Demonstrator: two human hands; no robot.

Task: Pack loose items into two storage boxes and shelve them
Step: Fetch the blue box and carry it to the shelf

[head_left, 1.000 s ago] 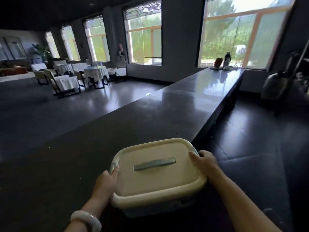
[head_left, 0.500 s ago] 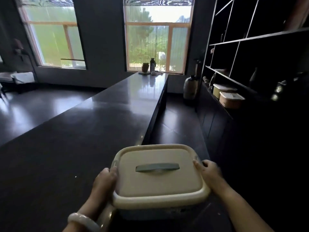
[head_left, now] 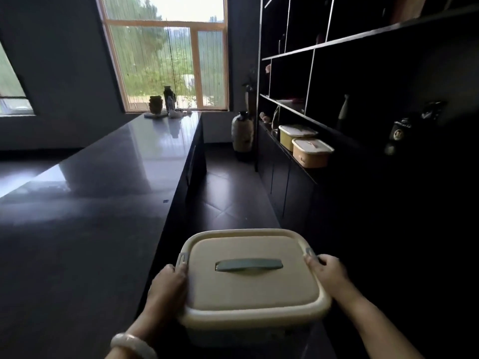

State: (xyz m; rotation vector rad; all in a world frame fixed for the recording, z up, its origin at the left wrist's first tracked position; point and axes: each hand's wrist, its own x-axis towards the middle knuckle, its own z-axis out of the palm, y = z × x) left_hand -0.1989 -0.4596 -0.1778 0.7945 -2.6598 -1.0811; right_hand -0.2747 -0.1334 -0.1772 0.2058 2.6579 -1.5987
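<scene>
A cream storage box with a closed lid and a grey-green handle is carried in the air, low in the middle of the view, past the counter's right edge. My left hand grips its left side and my right hand grips its right side near the grey latch. Two more cream boxes with lids, a nearer one and a farther one, stand side by side on a low shelf of the dark shelving unit at the right.
A long dark glossy counter runs along the left, with jars and small objects at its far end by the window. A dark tiled aisle lies between counter and shelving. A large vase stands on the floor at the aisle's end.
The view has swung right, from the dining room to the aisle and shelving. The box, still held by both hands, has moved off the counter towards the right.
</scene>
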